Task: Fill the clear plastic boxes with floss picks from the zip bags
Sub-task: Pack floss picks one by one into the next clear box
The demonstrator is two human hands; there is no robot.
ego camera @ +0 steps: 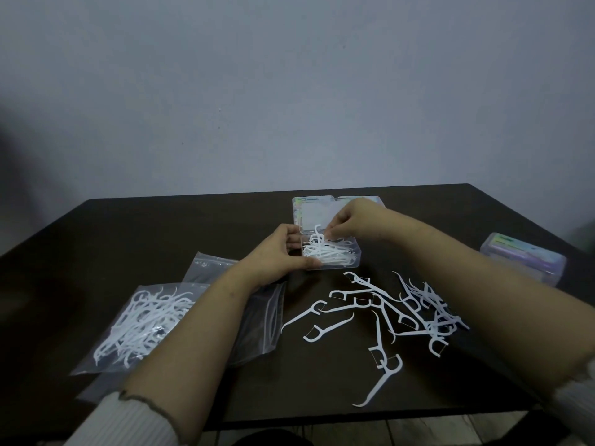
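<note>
- Floss picks, white, are the thing being sorted here; on the far left of the dark table (pixel 161 226) a clear zip bag (pixel 141 323) lies flat and full of them, apparently not yet emptied.
- Just right of it, partly under the left forearm, a second zip bag (pixel 257 320) looks nearly or fully empty.
- Left hand (pixel 283 249) curls round the near-left corner of the open clear plastic box (pixel 331 252), steadying it.
- That box sits mid-table with its lid standing up behind; a tangle of picks covers its floor, so it reads as partly filled.
- Right hand (pixel 347 223) hovers over the box, fingertips pinching one floss pick (pixel 318 231) that points down into it.
- Loose floss picks (pixel 386 313) lie scattered on the table nearer the viewer, still to be boxed.
- Far right, a second plastic box (pixel 524 262) stands closed; its contents cannot be made out.
</note>
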